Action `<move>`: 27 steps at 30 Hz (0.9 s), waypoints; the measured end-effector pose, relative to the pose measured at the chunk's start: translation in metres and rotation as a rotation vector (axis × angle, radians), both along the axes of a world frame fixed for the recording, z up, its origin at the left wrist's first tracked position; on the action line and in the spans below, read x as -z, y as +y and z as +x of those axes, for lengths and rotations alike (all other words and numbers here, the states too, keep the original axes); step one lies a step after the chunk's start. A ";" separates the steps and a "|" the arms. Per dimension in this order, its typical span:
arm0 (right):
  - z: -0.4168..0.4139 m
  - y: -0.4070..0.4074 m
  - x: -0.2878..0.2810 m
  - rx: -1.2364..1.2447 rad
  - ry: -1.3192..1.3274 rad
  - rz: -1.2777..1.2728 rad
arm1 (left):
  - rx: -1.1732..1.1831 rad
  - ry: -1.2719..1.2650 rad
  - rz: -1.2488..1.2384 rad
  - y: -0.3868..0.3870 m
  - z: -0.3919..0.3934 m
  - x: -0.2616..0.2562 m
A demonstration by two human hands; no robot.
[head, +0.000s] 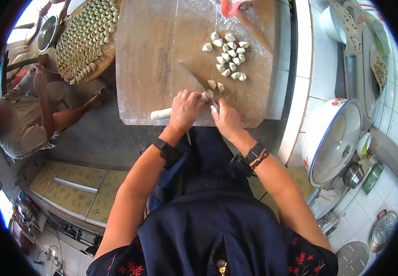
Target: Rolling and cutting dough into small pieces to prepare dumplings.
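On the floured wooden board (147, 62) lies a pale roll of dough (161, 114). My left hand (186, 107) rests over the roll and holds it near its right end. A kitchen knife (196, 81) is gripped in my right hand (229, 119), its blade slanting to the upper left across the dough. Right beside the blade sits a cut piece of dough (210, 93). Two more cut pieces (216, 86) lie just beyond it. Farther up the board is a loose cluster of several cut dough pieces (232, 53).
A rolling pin (254, 32) and a red plastic item (230, 8) lie at the board's far right. Rows of shaped dumplings (86, 38) cover a slatted tray at far left. A person (30, 114) sits at left. A large enamel basin (337, 145) stands on the right counter.
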State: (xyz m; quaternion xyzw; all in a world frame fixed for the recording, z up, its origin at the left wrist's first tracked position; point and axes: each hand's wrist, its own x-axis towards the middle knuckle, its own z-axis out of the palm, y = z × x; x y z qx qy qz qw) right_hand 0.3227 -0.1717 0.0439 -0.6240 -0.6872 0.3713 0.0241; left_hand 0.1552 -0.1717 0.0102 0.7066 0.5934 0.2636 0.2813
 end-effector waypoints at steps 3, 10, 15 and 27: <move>-0.003 0.005 -0.005 0.038 0.075 0.065 | -0.055 -0.017 0.060 0.004 -0.007 0.002; -0.011 -0.004 -0.018 -0.004 0.101 0.025 | -0.069 -0.002 0.022 0.004 -0.010 0.001; -0.023 0.008 -0.002 0.012 -0.003 -0.017 | -0.021 -0.001 -0.061 -0.005 -0.024 -0.010; 0.050 0.053 -0.010 0.055 0.059 0.183 | -0.035 -0.091 -0.027 0.023 0.023 0.004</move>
